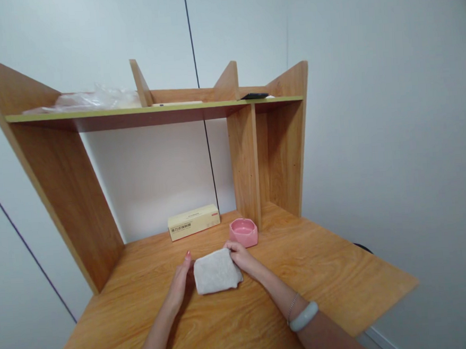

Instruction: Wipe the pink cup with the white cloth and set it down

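Note:
A folded light-grey cloth (217, 272) is held just over the desk, its broad face turned towards me. My right hand (241, 258) pinches it at the upper right corner, thumb and fingers closed on the fabric. At the cloth's left edge is my left hand (180, 280), its thumb stretched upwards and apart from the fingers. The fingers of that hand are partly hidden beside the cloth, so contact there is hard to make out. Just behind my right hand stands a pink angular ashtray-like bowl (244, 234).
A long cream box (194, 222) with printed lettering lies at the back of the wooden desk (335, 273). Above the desk rises a wooden shelf unit (244, 163). On its upper board are clear plastic wrapping (96, 99) and a flat black object (254, 96).

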{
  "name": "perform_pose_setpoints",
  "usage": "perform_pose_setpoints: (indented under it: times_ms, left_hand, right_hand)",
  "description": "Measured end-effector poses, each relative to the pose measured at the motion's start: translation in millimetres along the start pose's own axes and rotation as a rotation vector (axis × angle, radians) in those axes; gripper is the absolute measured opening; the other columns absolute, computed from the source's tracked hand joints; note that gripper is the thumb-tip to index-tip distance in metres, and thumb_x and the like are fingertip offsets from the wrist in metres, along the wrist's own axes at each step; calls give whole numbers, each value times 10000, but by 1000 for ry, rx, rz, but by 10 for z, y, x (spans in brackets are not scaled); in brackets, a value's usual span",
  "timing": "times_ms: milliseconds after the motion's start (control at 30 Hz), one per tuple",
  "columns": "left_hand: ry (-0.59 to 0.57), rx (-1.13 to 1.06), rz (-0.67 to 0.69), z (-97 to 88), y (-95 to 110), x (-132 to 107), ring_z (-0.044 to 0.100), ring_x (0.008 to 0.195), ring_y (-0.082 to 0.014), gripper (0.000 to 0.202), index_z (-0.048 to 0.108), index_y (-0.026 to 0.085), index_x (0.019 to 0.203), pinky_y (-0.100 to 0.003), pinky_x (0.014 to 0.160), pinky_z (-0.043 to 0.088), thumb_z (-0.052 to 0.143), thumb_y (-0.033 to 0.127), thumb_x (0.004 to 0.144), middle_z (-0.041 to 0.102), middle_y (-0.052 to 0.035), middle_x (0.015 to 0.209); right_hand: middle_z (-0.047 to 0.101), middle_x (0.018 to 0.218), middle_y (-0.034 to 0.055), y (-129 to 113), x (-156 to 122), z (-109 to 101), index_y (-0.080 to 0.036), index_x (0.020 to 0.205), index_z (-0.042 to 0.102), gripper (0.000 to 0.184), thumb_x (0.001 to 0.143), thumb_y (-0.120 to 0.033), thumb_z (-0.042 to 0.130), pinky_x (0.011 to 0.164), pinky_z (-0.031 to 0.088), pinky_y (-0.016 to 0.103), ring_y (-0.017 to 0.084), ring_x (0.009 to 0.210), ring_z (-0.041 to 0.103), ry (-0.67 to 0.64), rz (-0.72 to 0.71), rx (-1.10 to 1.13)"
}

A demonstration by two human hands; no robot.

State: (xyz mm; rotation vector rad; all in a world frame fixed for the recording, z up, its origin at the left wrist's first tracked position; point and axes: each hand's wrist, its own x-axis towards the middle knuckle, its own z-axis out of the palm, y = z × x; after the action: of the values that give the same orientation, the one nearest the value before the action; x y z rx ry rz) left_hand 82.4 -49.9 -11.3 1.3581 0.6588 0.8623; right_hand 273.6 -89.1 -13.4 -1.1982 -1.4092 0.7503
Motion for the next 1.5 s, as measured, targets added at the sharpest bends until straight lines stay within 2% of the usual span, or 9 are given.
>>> perform_pose_setpoints:
  times_ms: [133,267,500,733,833,967,1133,1333,1500]
  left_hand:
    - [-1,-3,47,39,37,-37,596,890,-235,532,605,139,1022,-332,815,421,612,513,643,678,-94,913]
    - [-22,59,42,123,96,-86,598,682,-150,765,377,199,1250,-250,647,430,698,416,589,662,-12,751]
    - [259,90,154,125,29,19,535,560,-110,847,310,178,1272,-213,565,381,651,521,577,573,60,559]
    - [104,6,87,172,-7,-1,600,797,-170,766,367,208,1246,-259,681,438,673,466,592,662,-46,872]
    - [20,-55,86,171,-47,21,562,987,-218,661,430,220,1190,-298,761,448,671,429,611,581,-106,1142]
    - [-57,-60,118,165,-142,41,502,1096,-229,611,421,234,1187,-353,890,406,651,400,645,474,-117,1276]
    - [-103,212,159,192,-163,-15,529,1037,-206,632,327,231,1268,-362,893,406,585,370,707,387,-130,1337]
    - [57,815,426,181,-40,-72,380,1179,-243,365,535,264,1110,-457,979,269,489,255,747,452,-66,1262]
    - [43,1031,419,173,-5,-72,478,1009,-231,323,623,274,964,-441,886,329,441,170,718,578,-40,1062]
  right_hand:
    - [450,532,-50,12,21,-80,-192,558,434,68,556,-134,399,543,334,219,107,540,429,22,44,55]
    - [484,552,-50,7,28,-130,-194,595,442,75,567,-134,406,538,349,211,108,549,460,45,51,60]
    - [588,745,-5,-11,18,-165,-193,764,526,244,594,-82,390,690,404,251,147,750,537,137,1,-43]
    - [633,909,61,-75,-74,-172,-181,842,589,171,753,-275,477,826,372,310,195,918,538,208,-39,-585]
    - [639,930,70,-91,-98,-191,-181,871,600,169,753,-234,491,830,364,311,205,946,534,177,8,-767]
    - [638,950,77,-92,-102,-214,-179,888,605,179,734,-174,514,825,358,316,224,978,516,157,38,-891]
    - [629,943,76,-114,-98,-218,-180,860,607,148,742,-187,517,811,358,301,214,956,515,178,40,-892]
    - [615,863,76,-269,-93,-273,-193,795,597,163,790,-260,449,839,330,331,209,905,514,369,-56,-903]
    - [628,739,43,-308,-135,-388,-201,708,578,179,756,-342,478,599,342,266,179,702,559,242,241,-903]
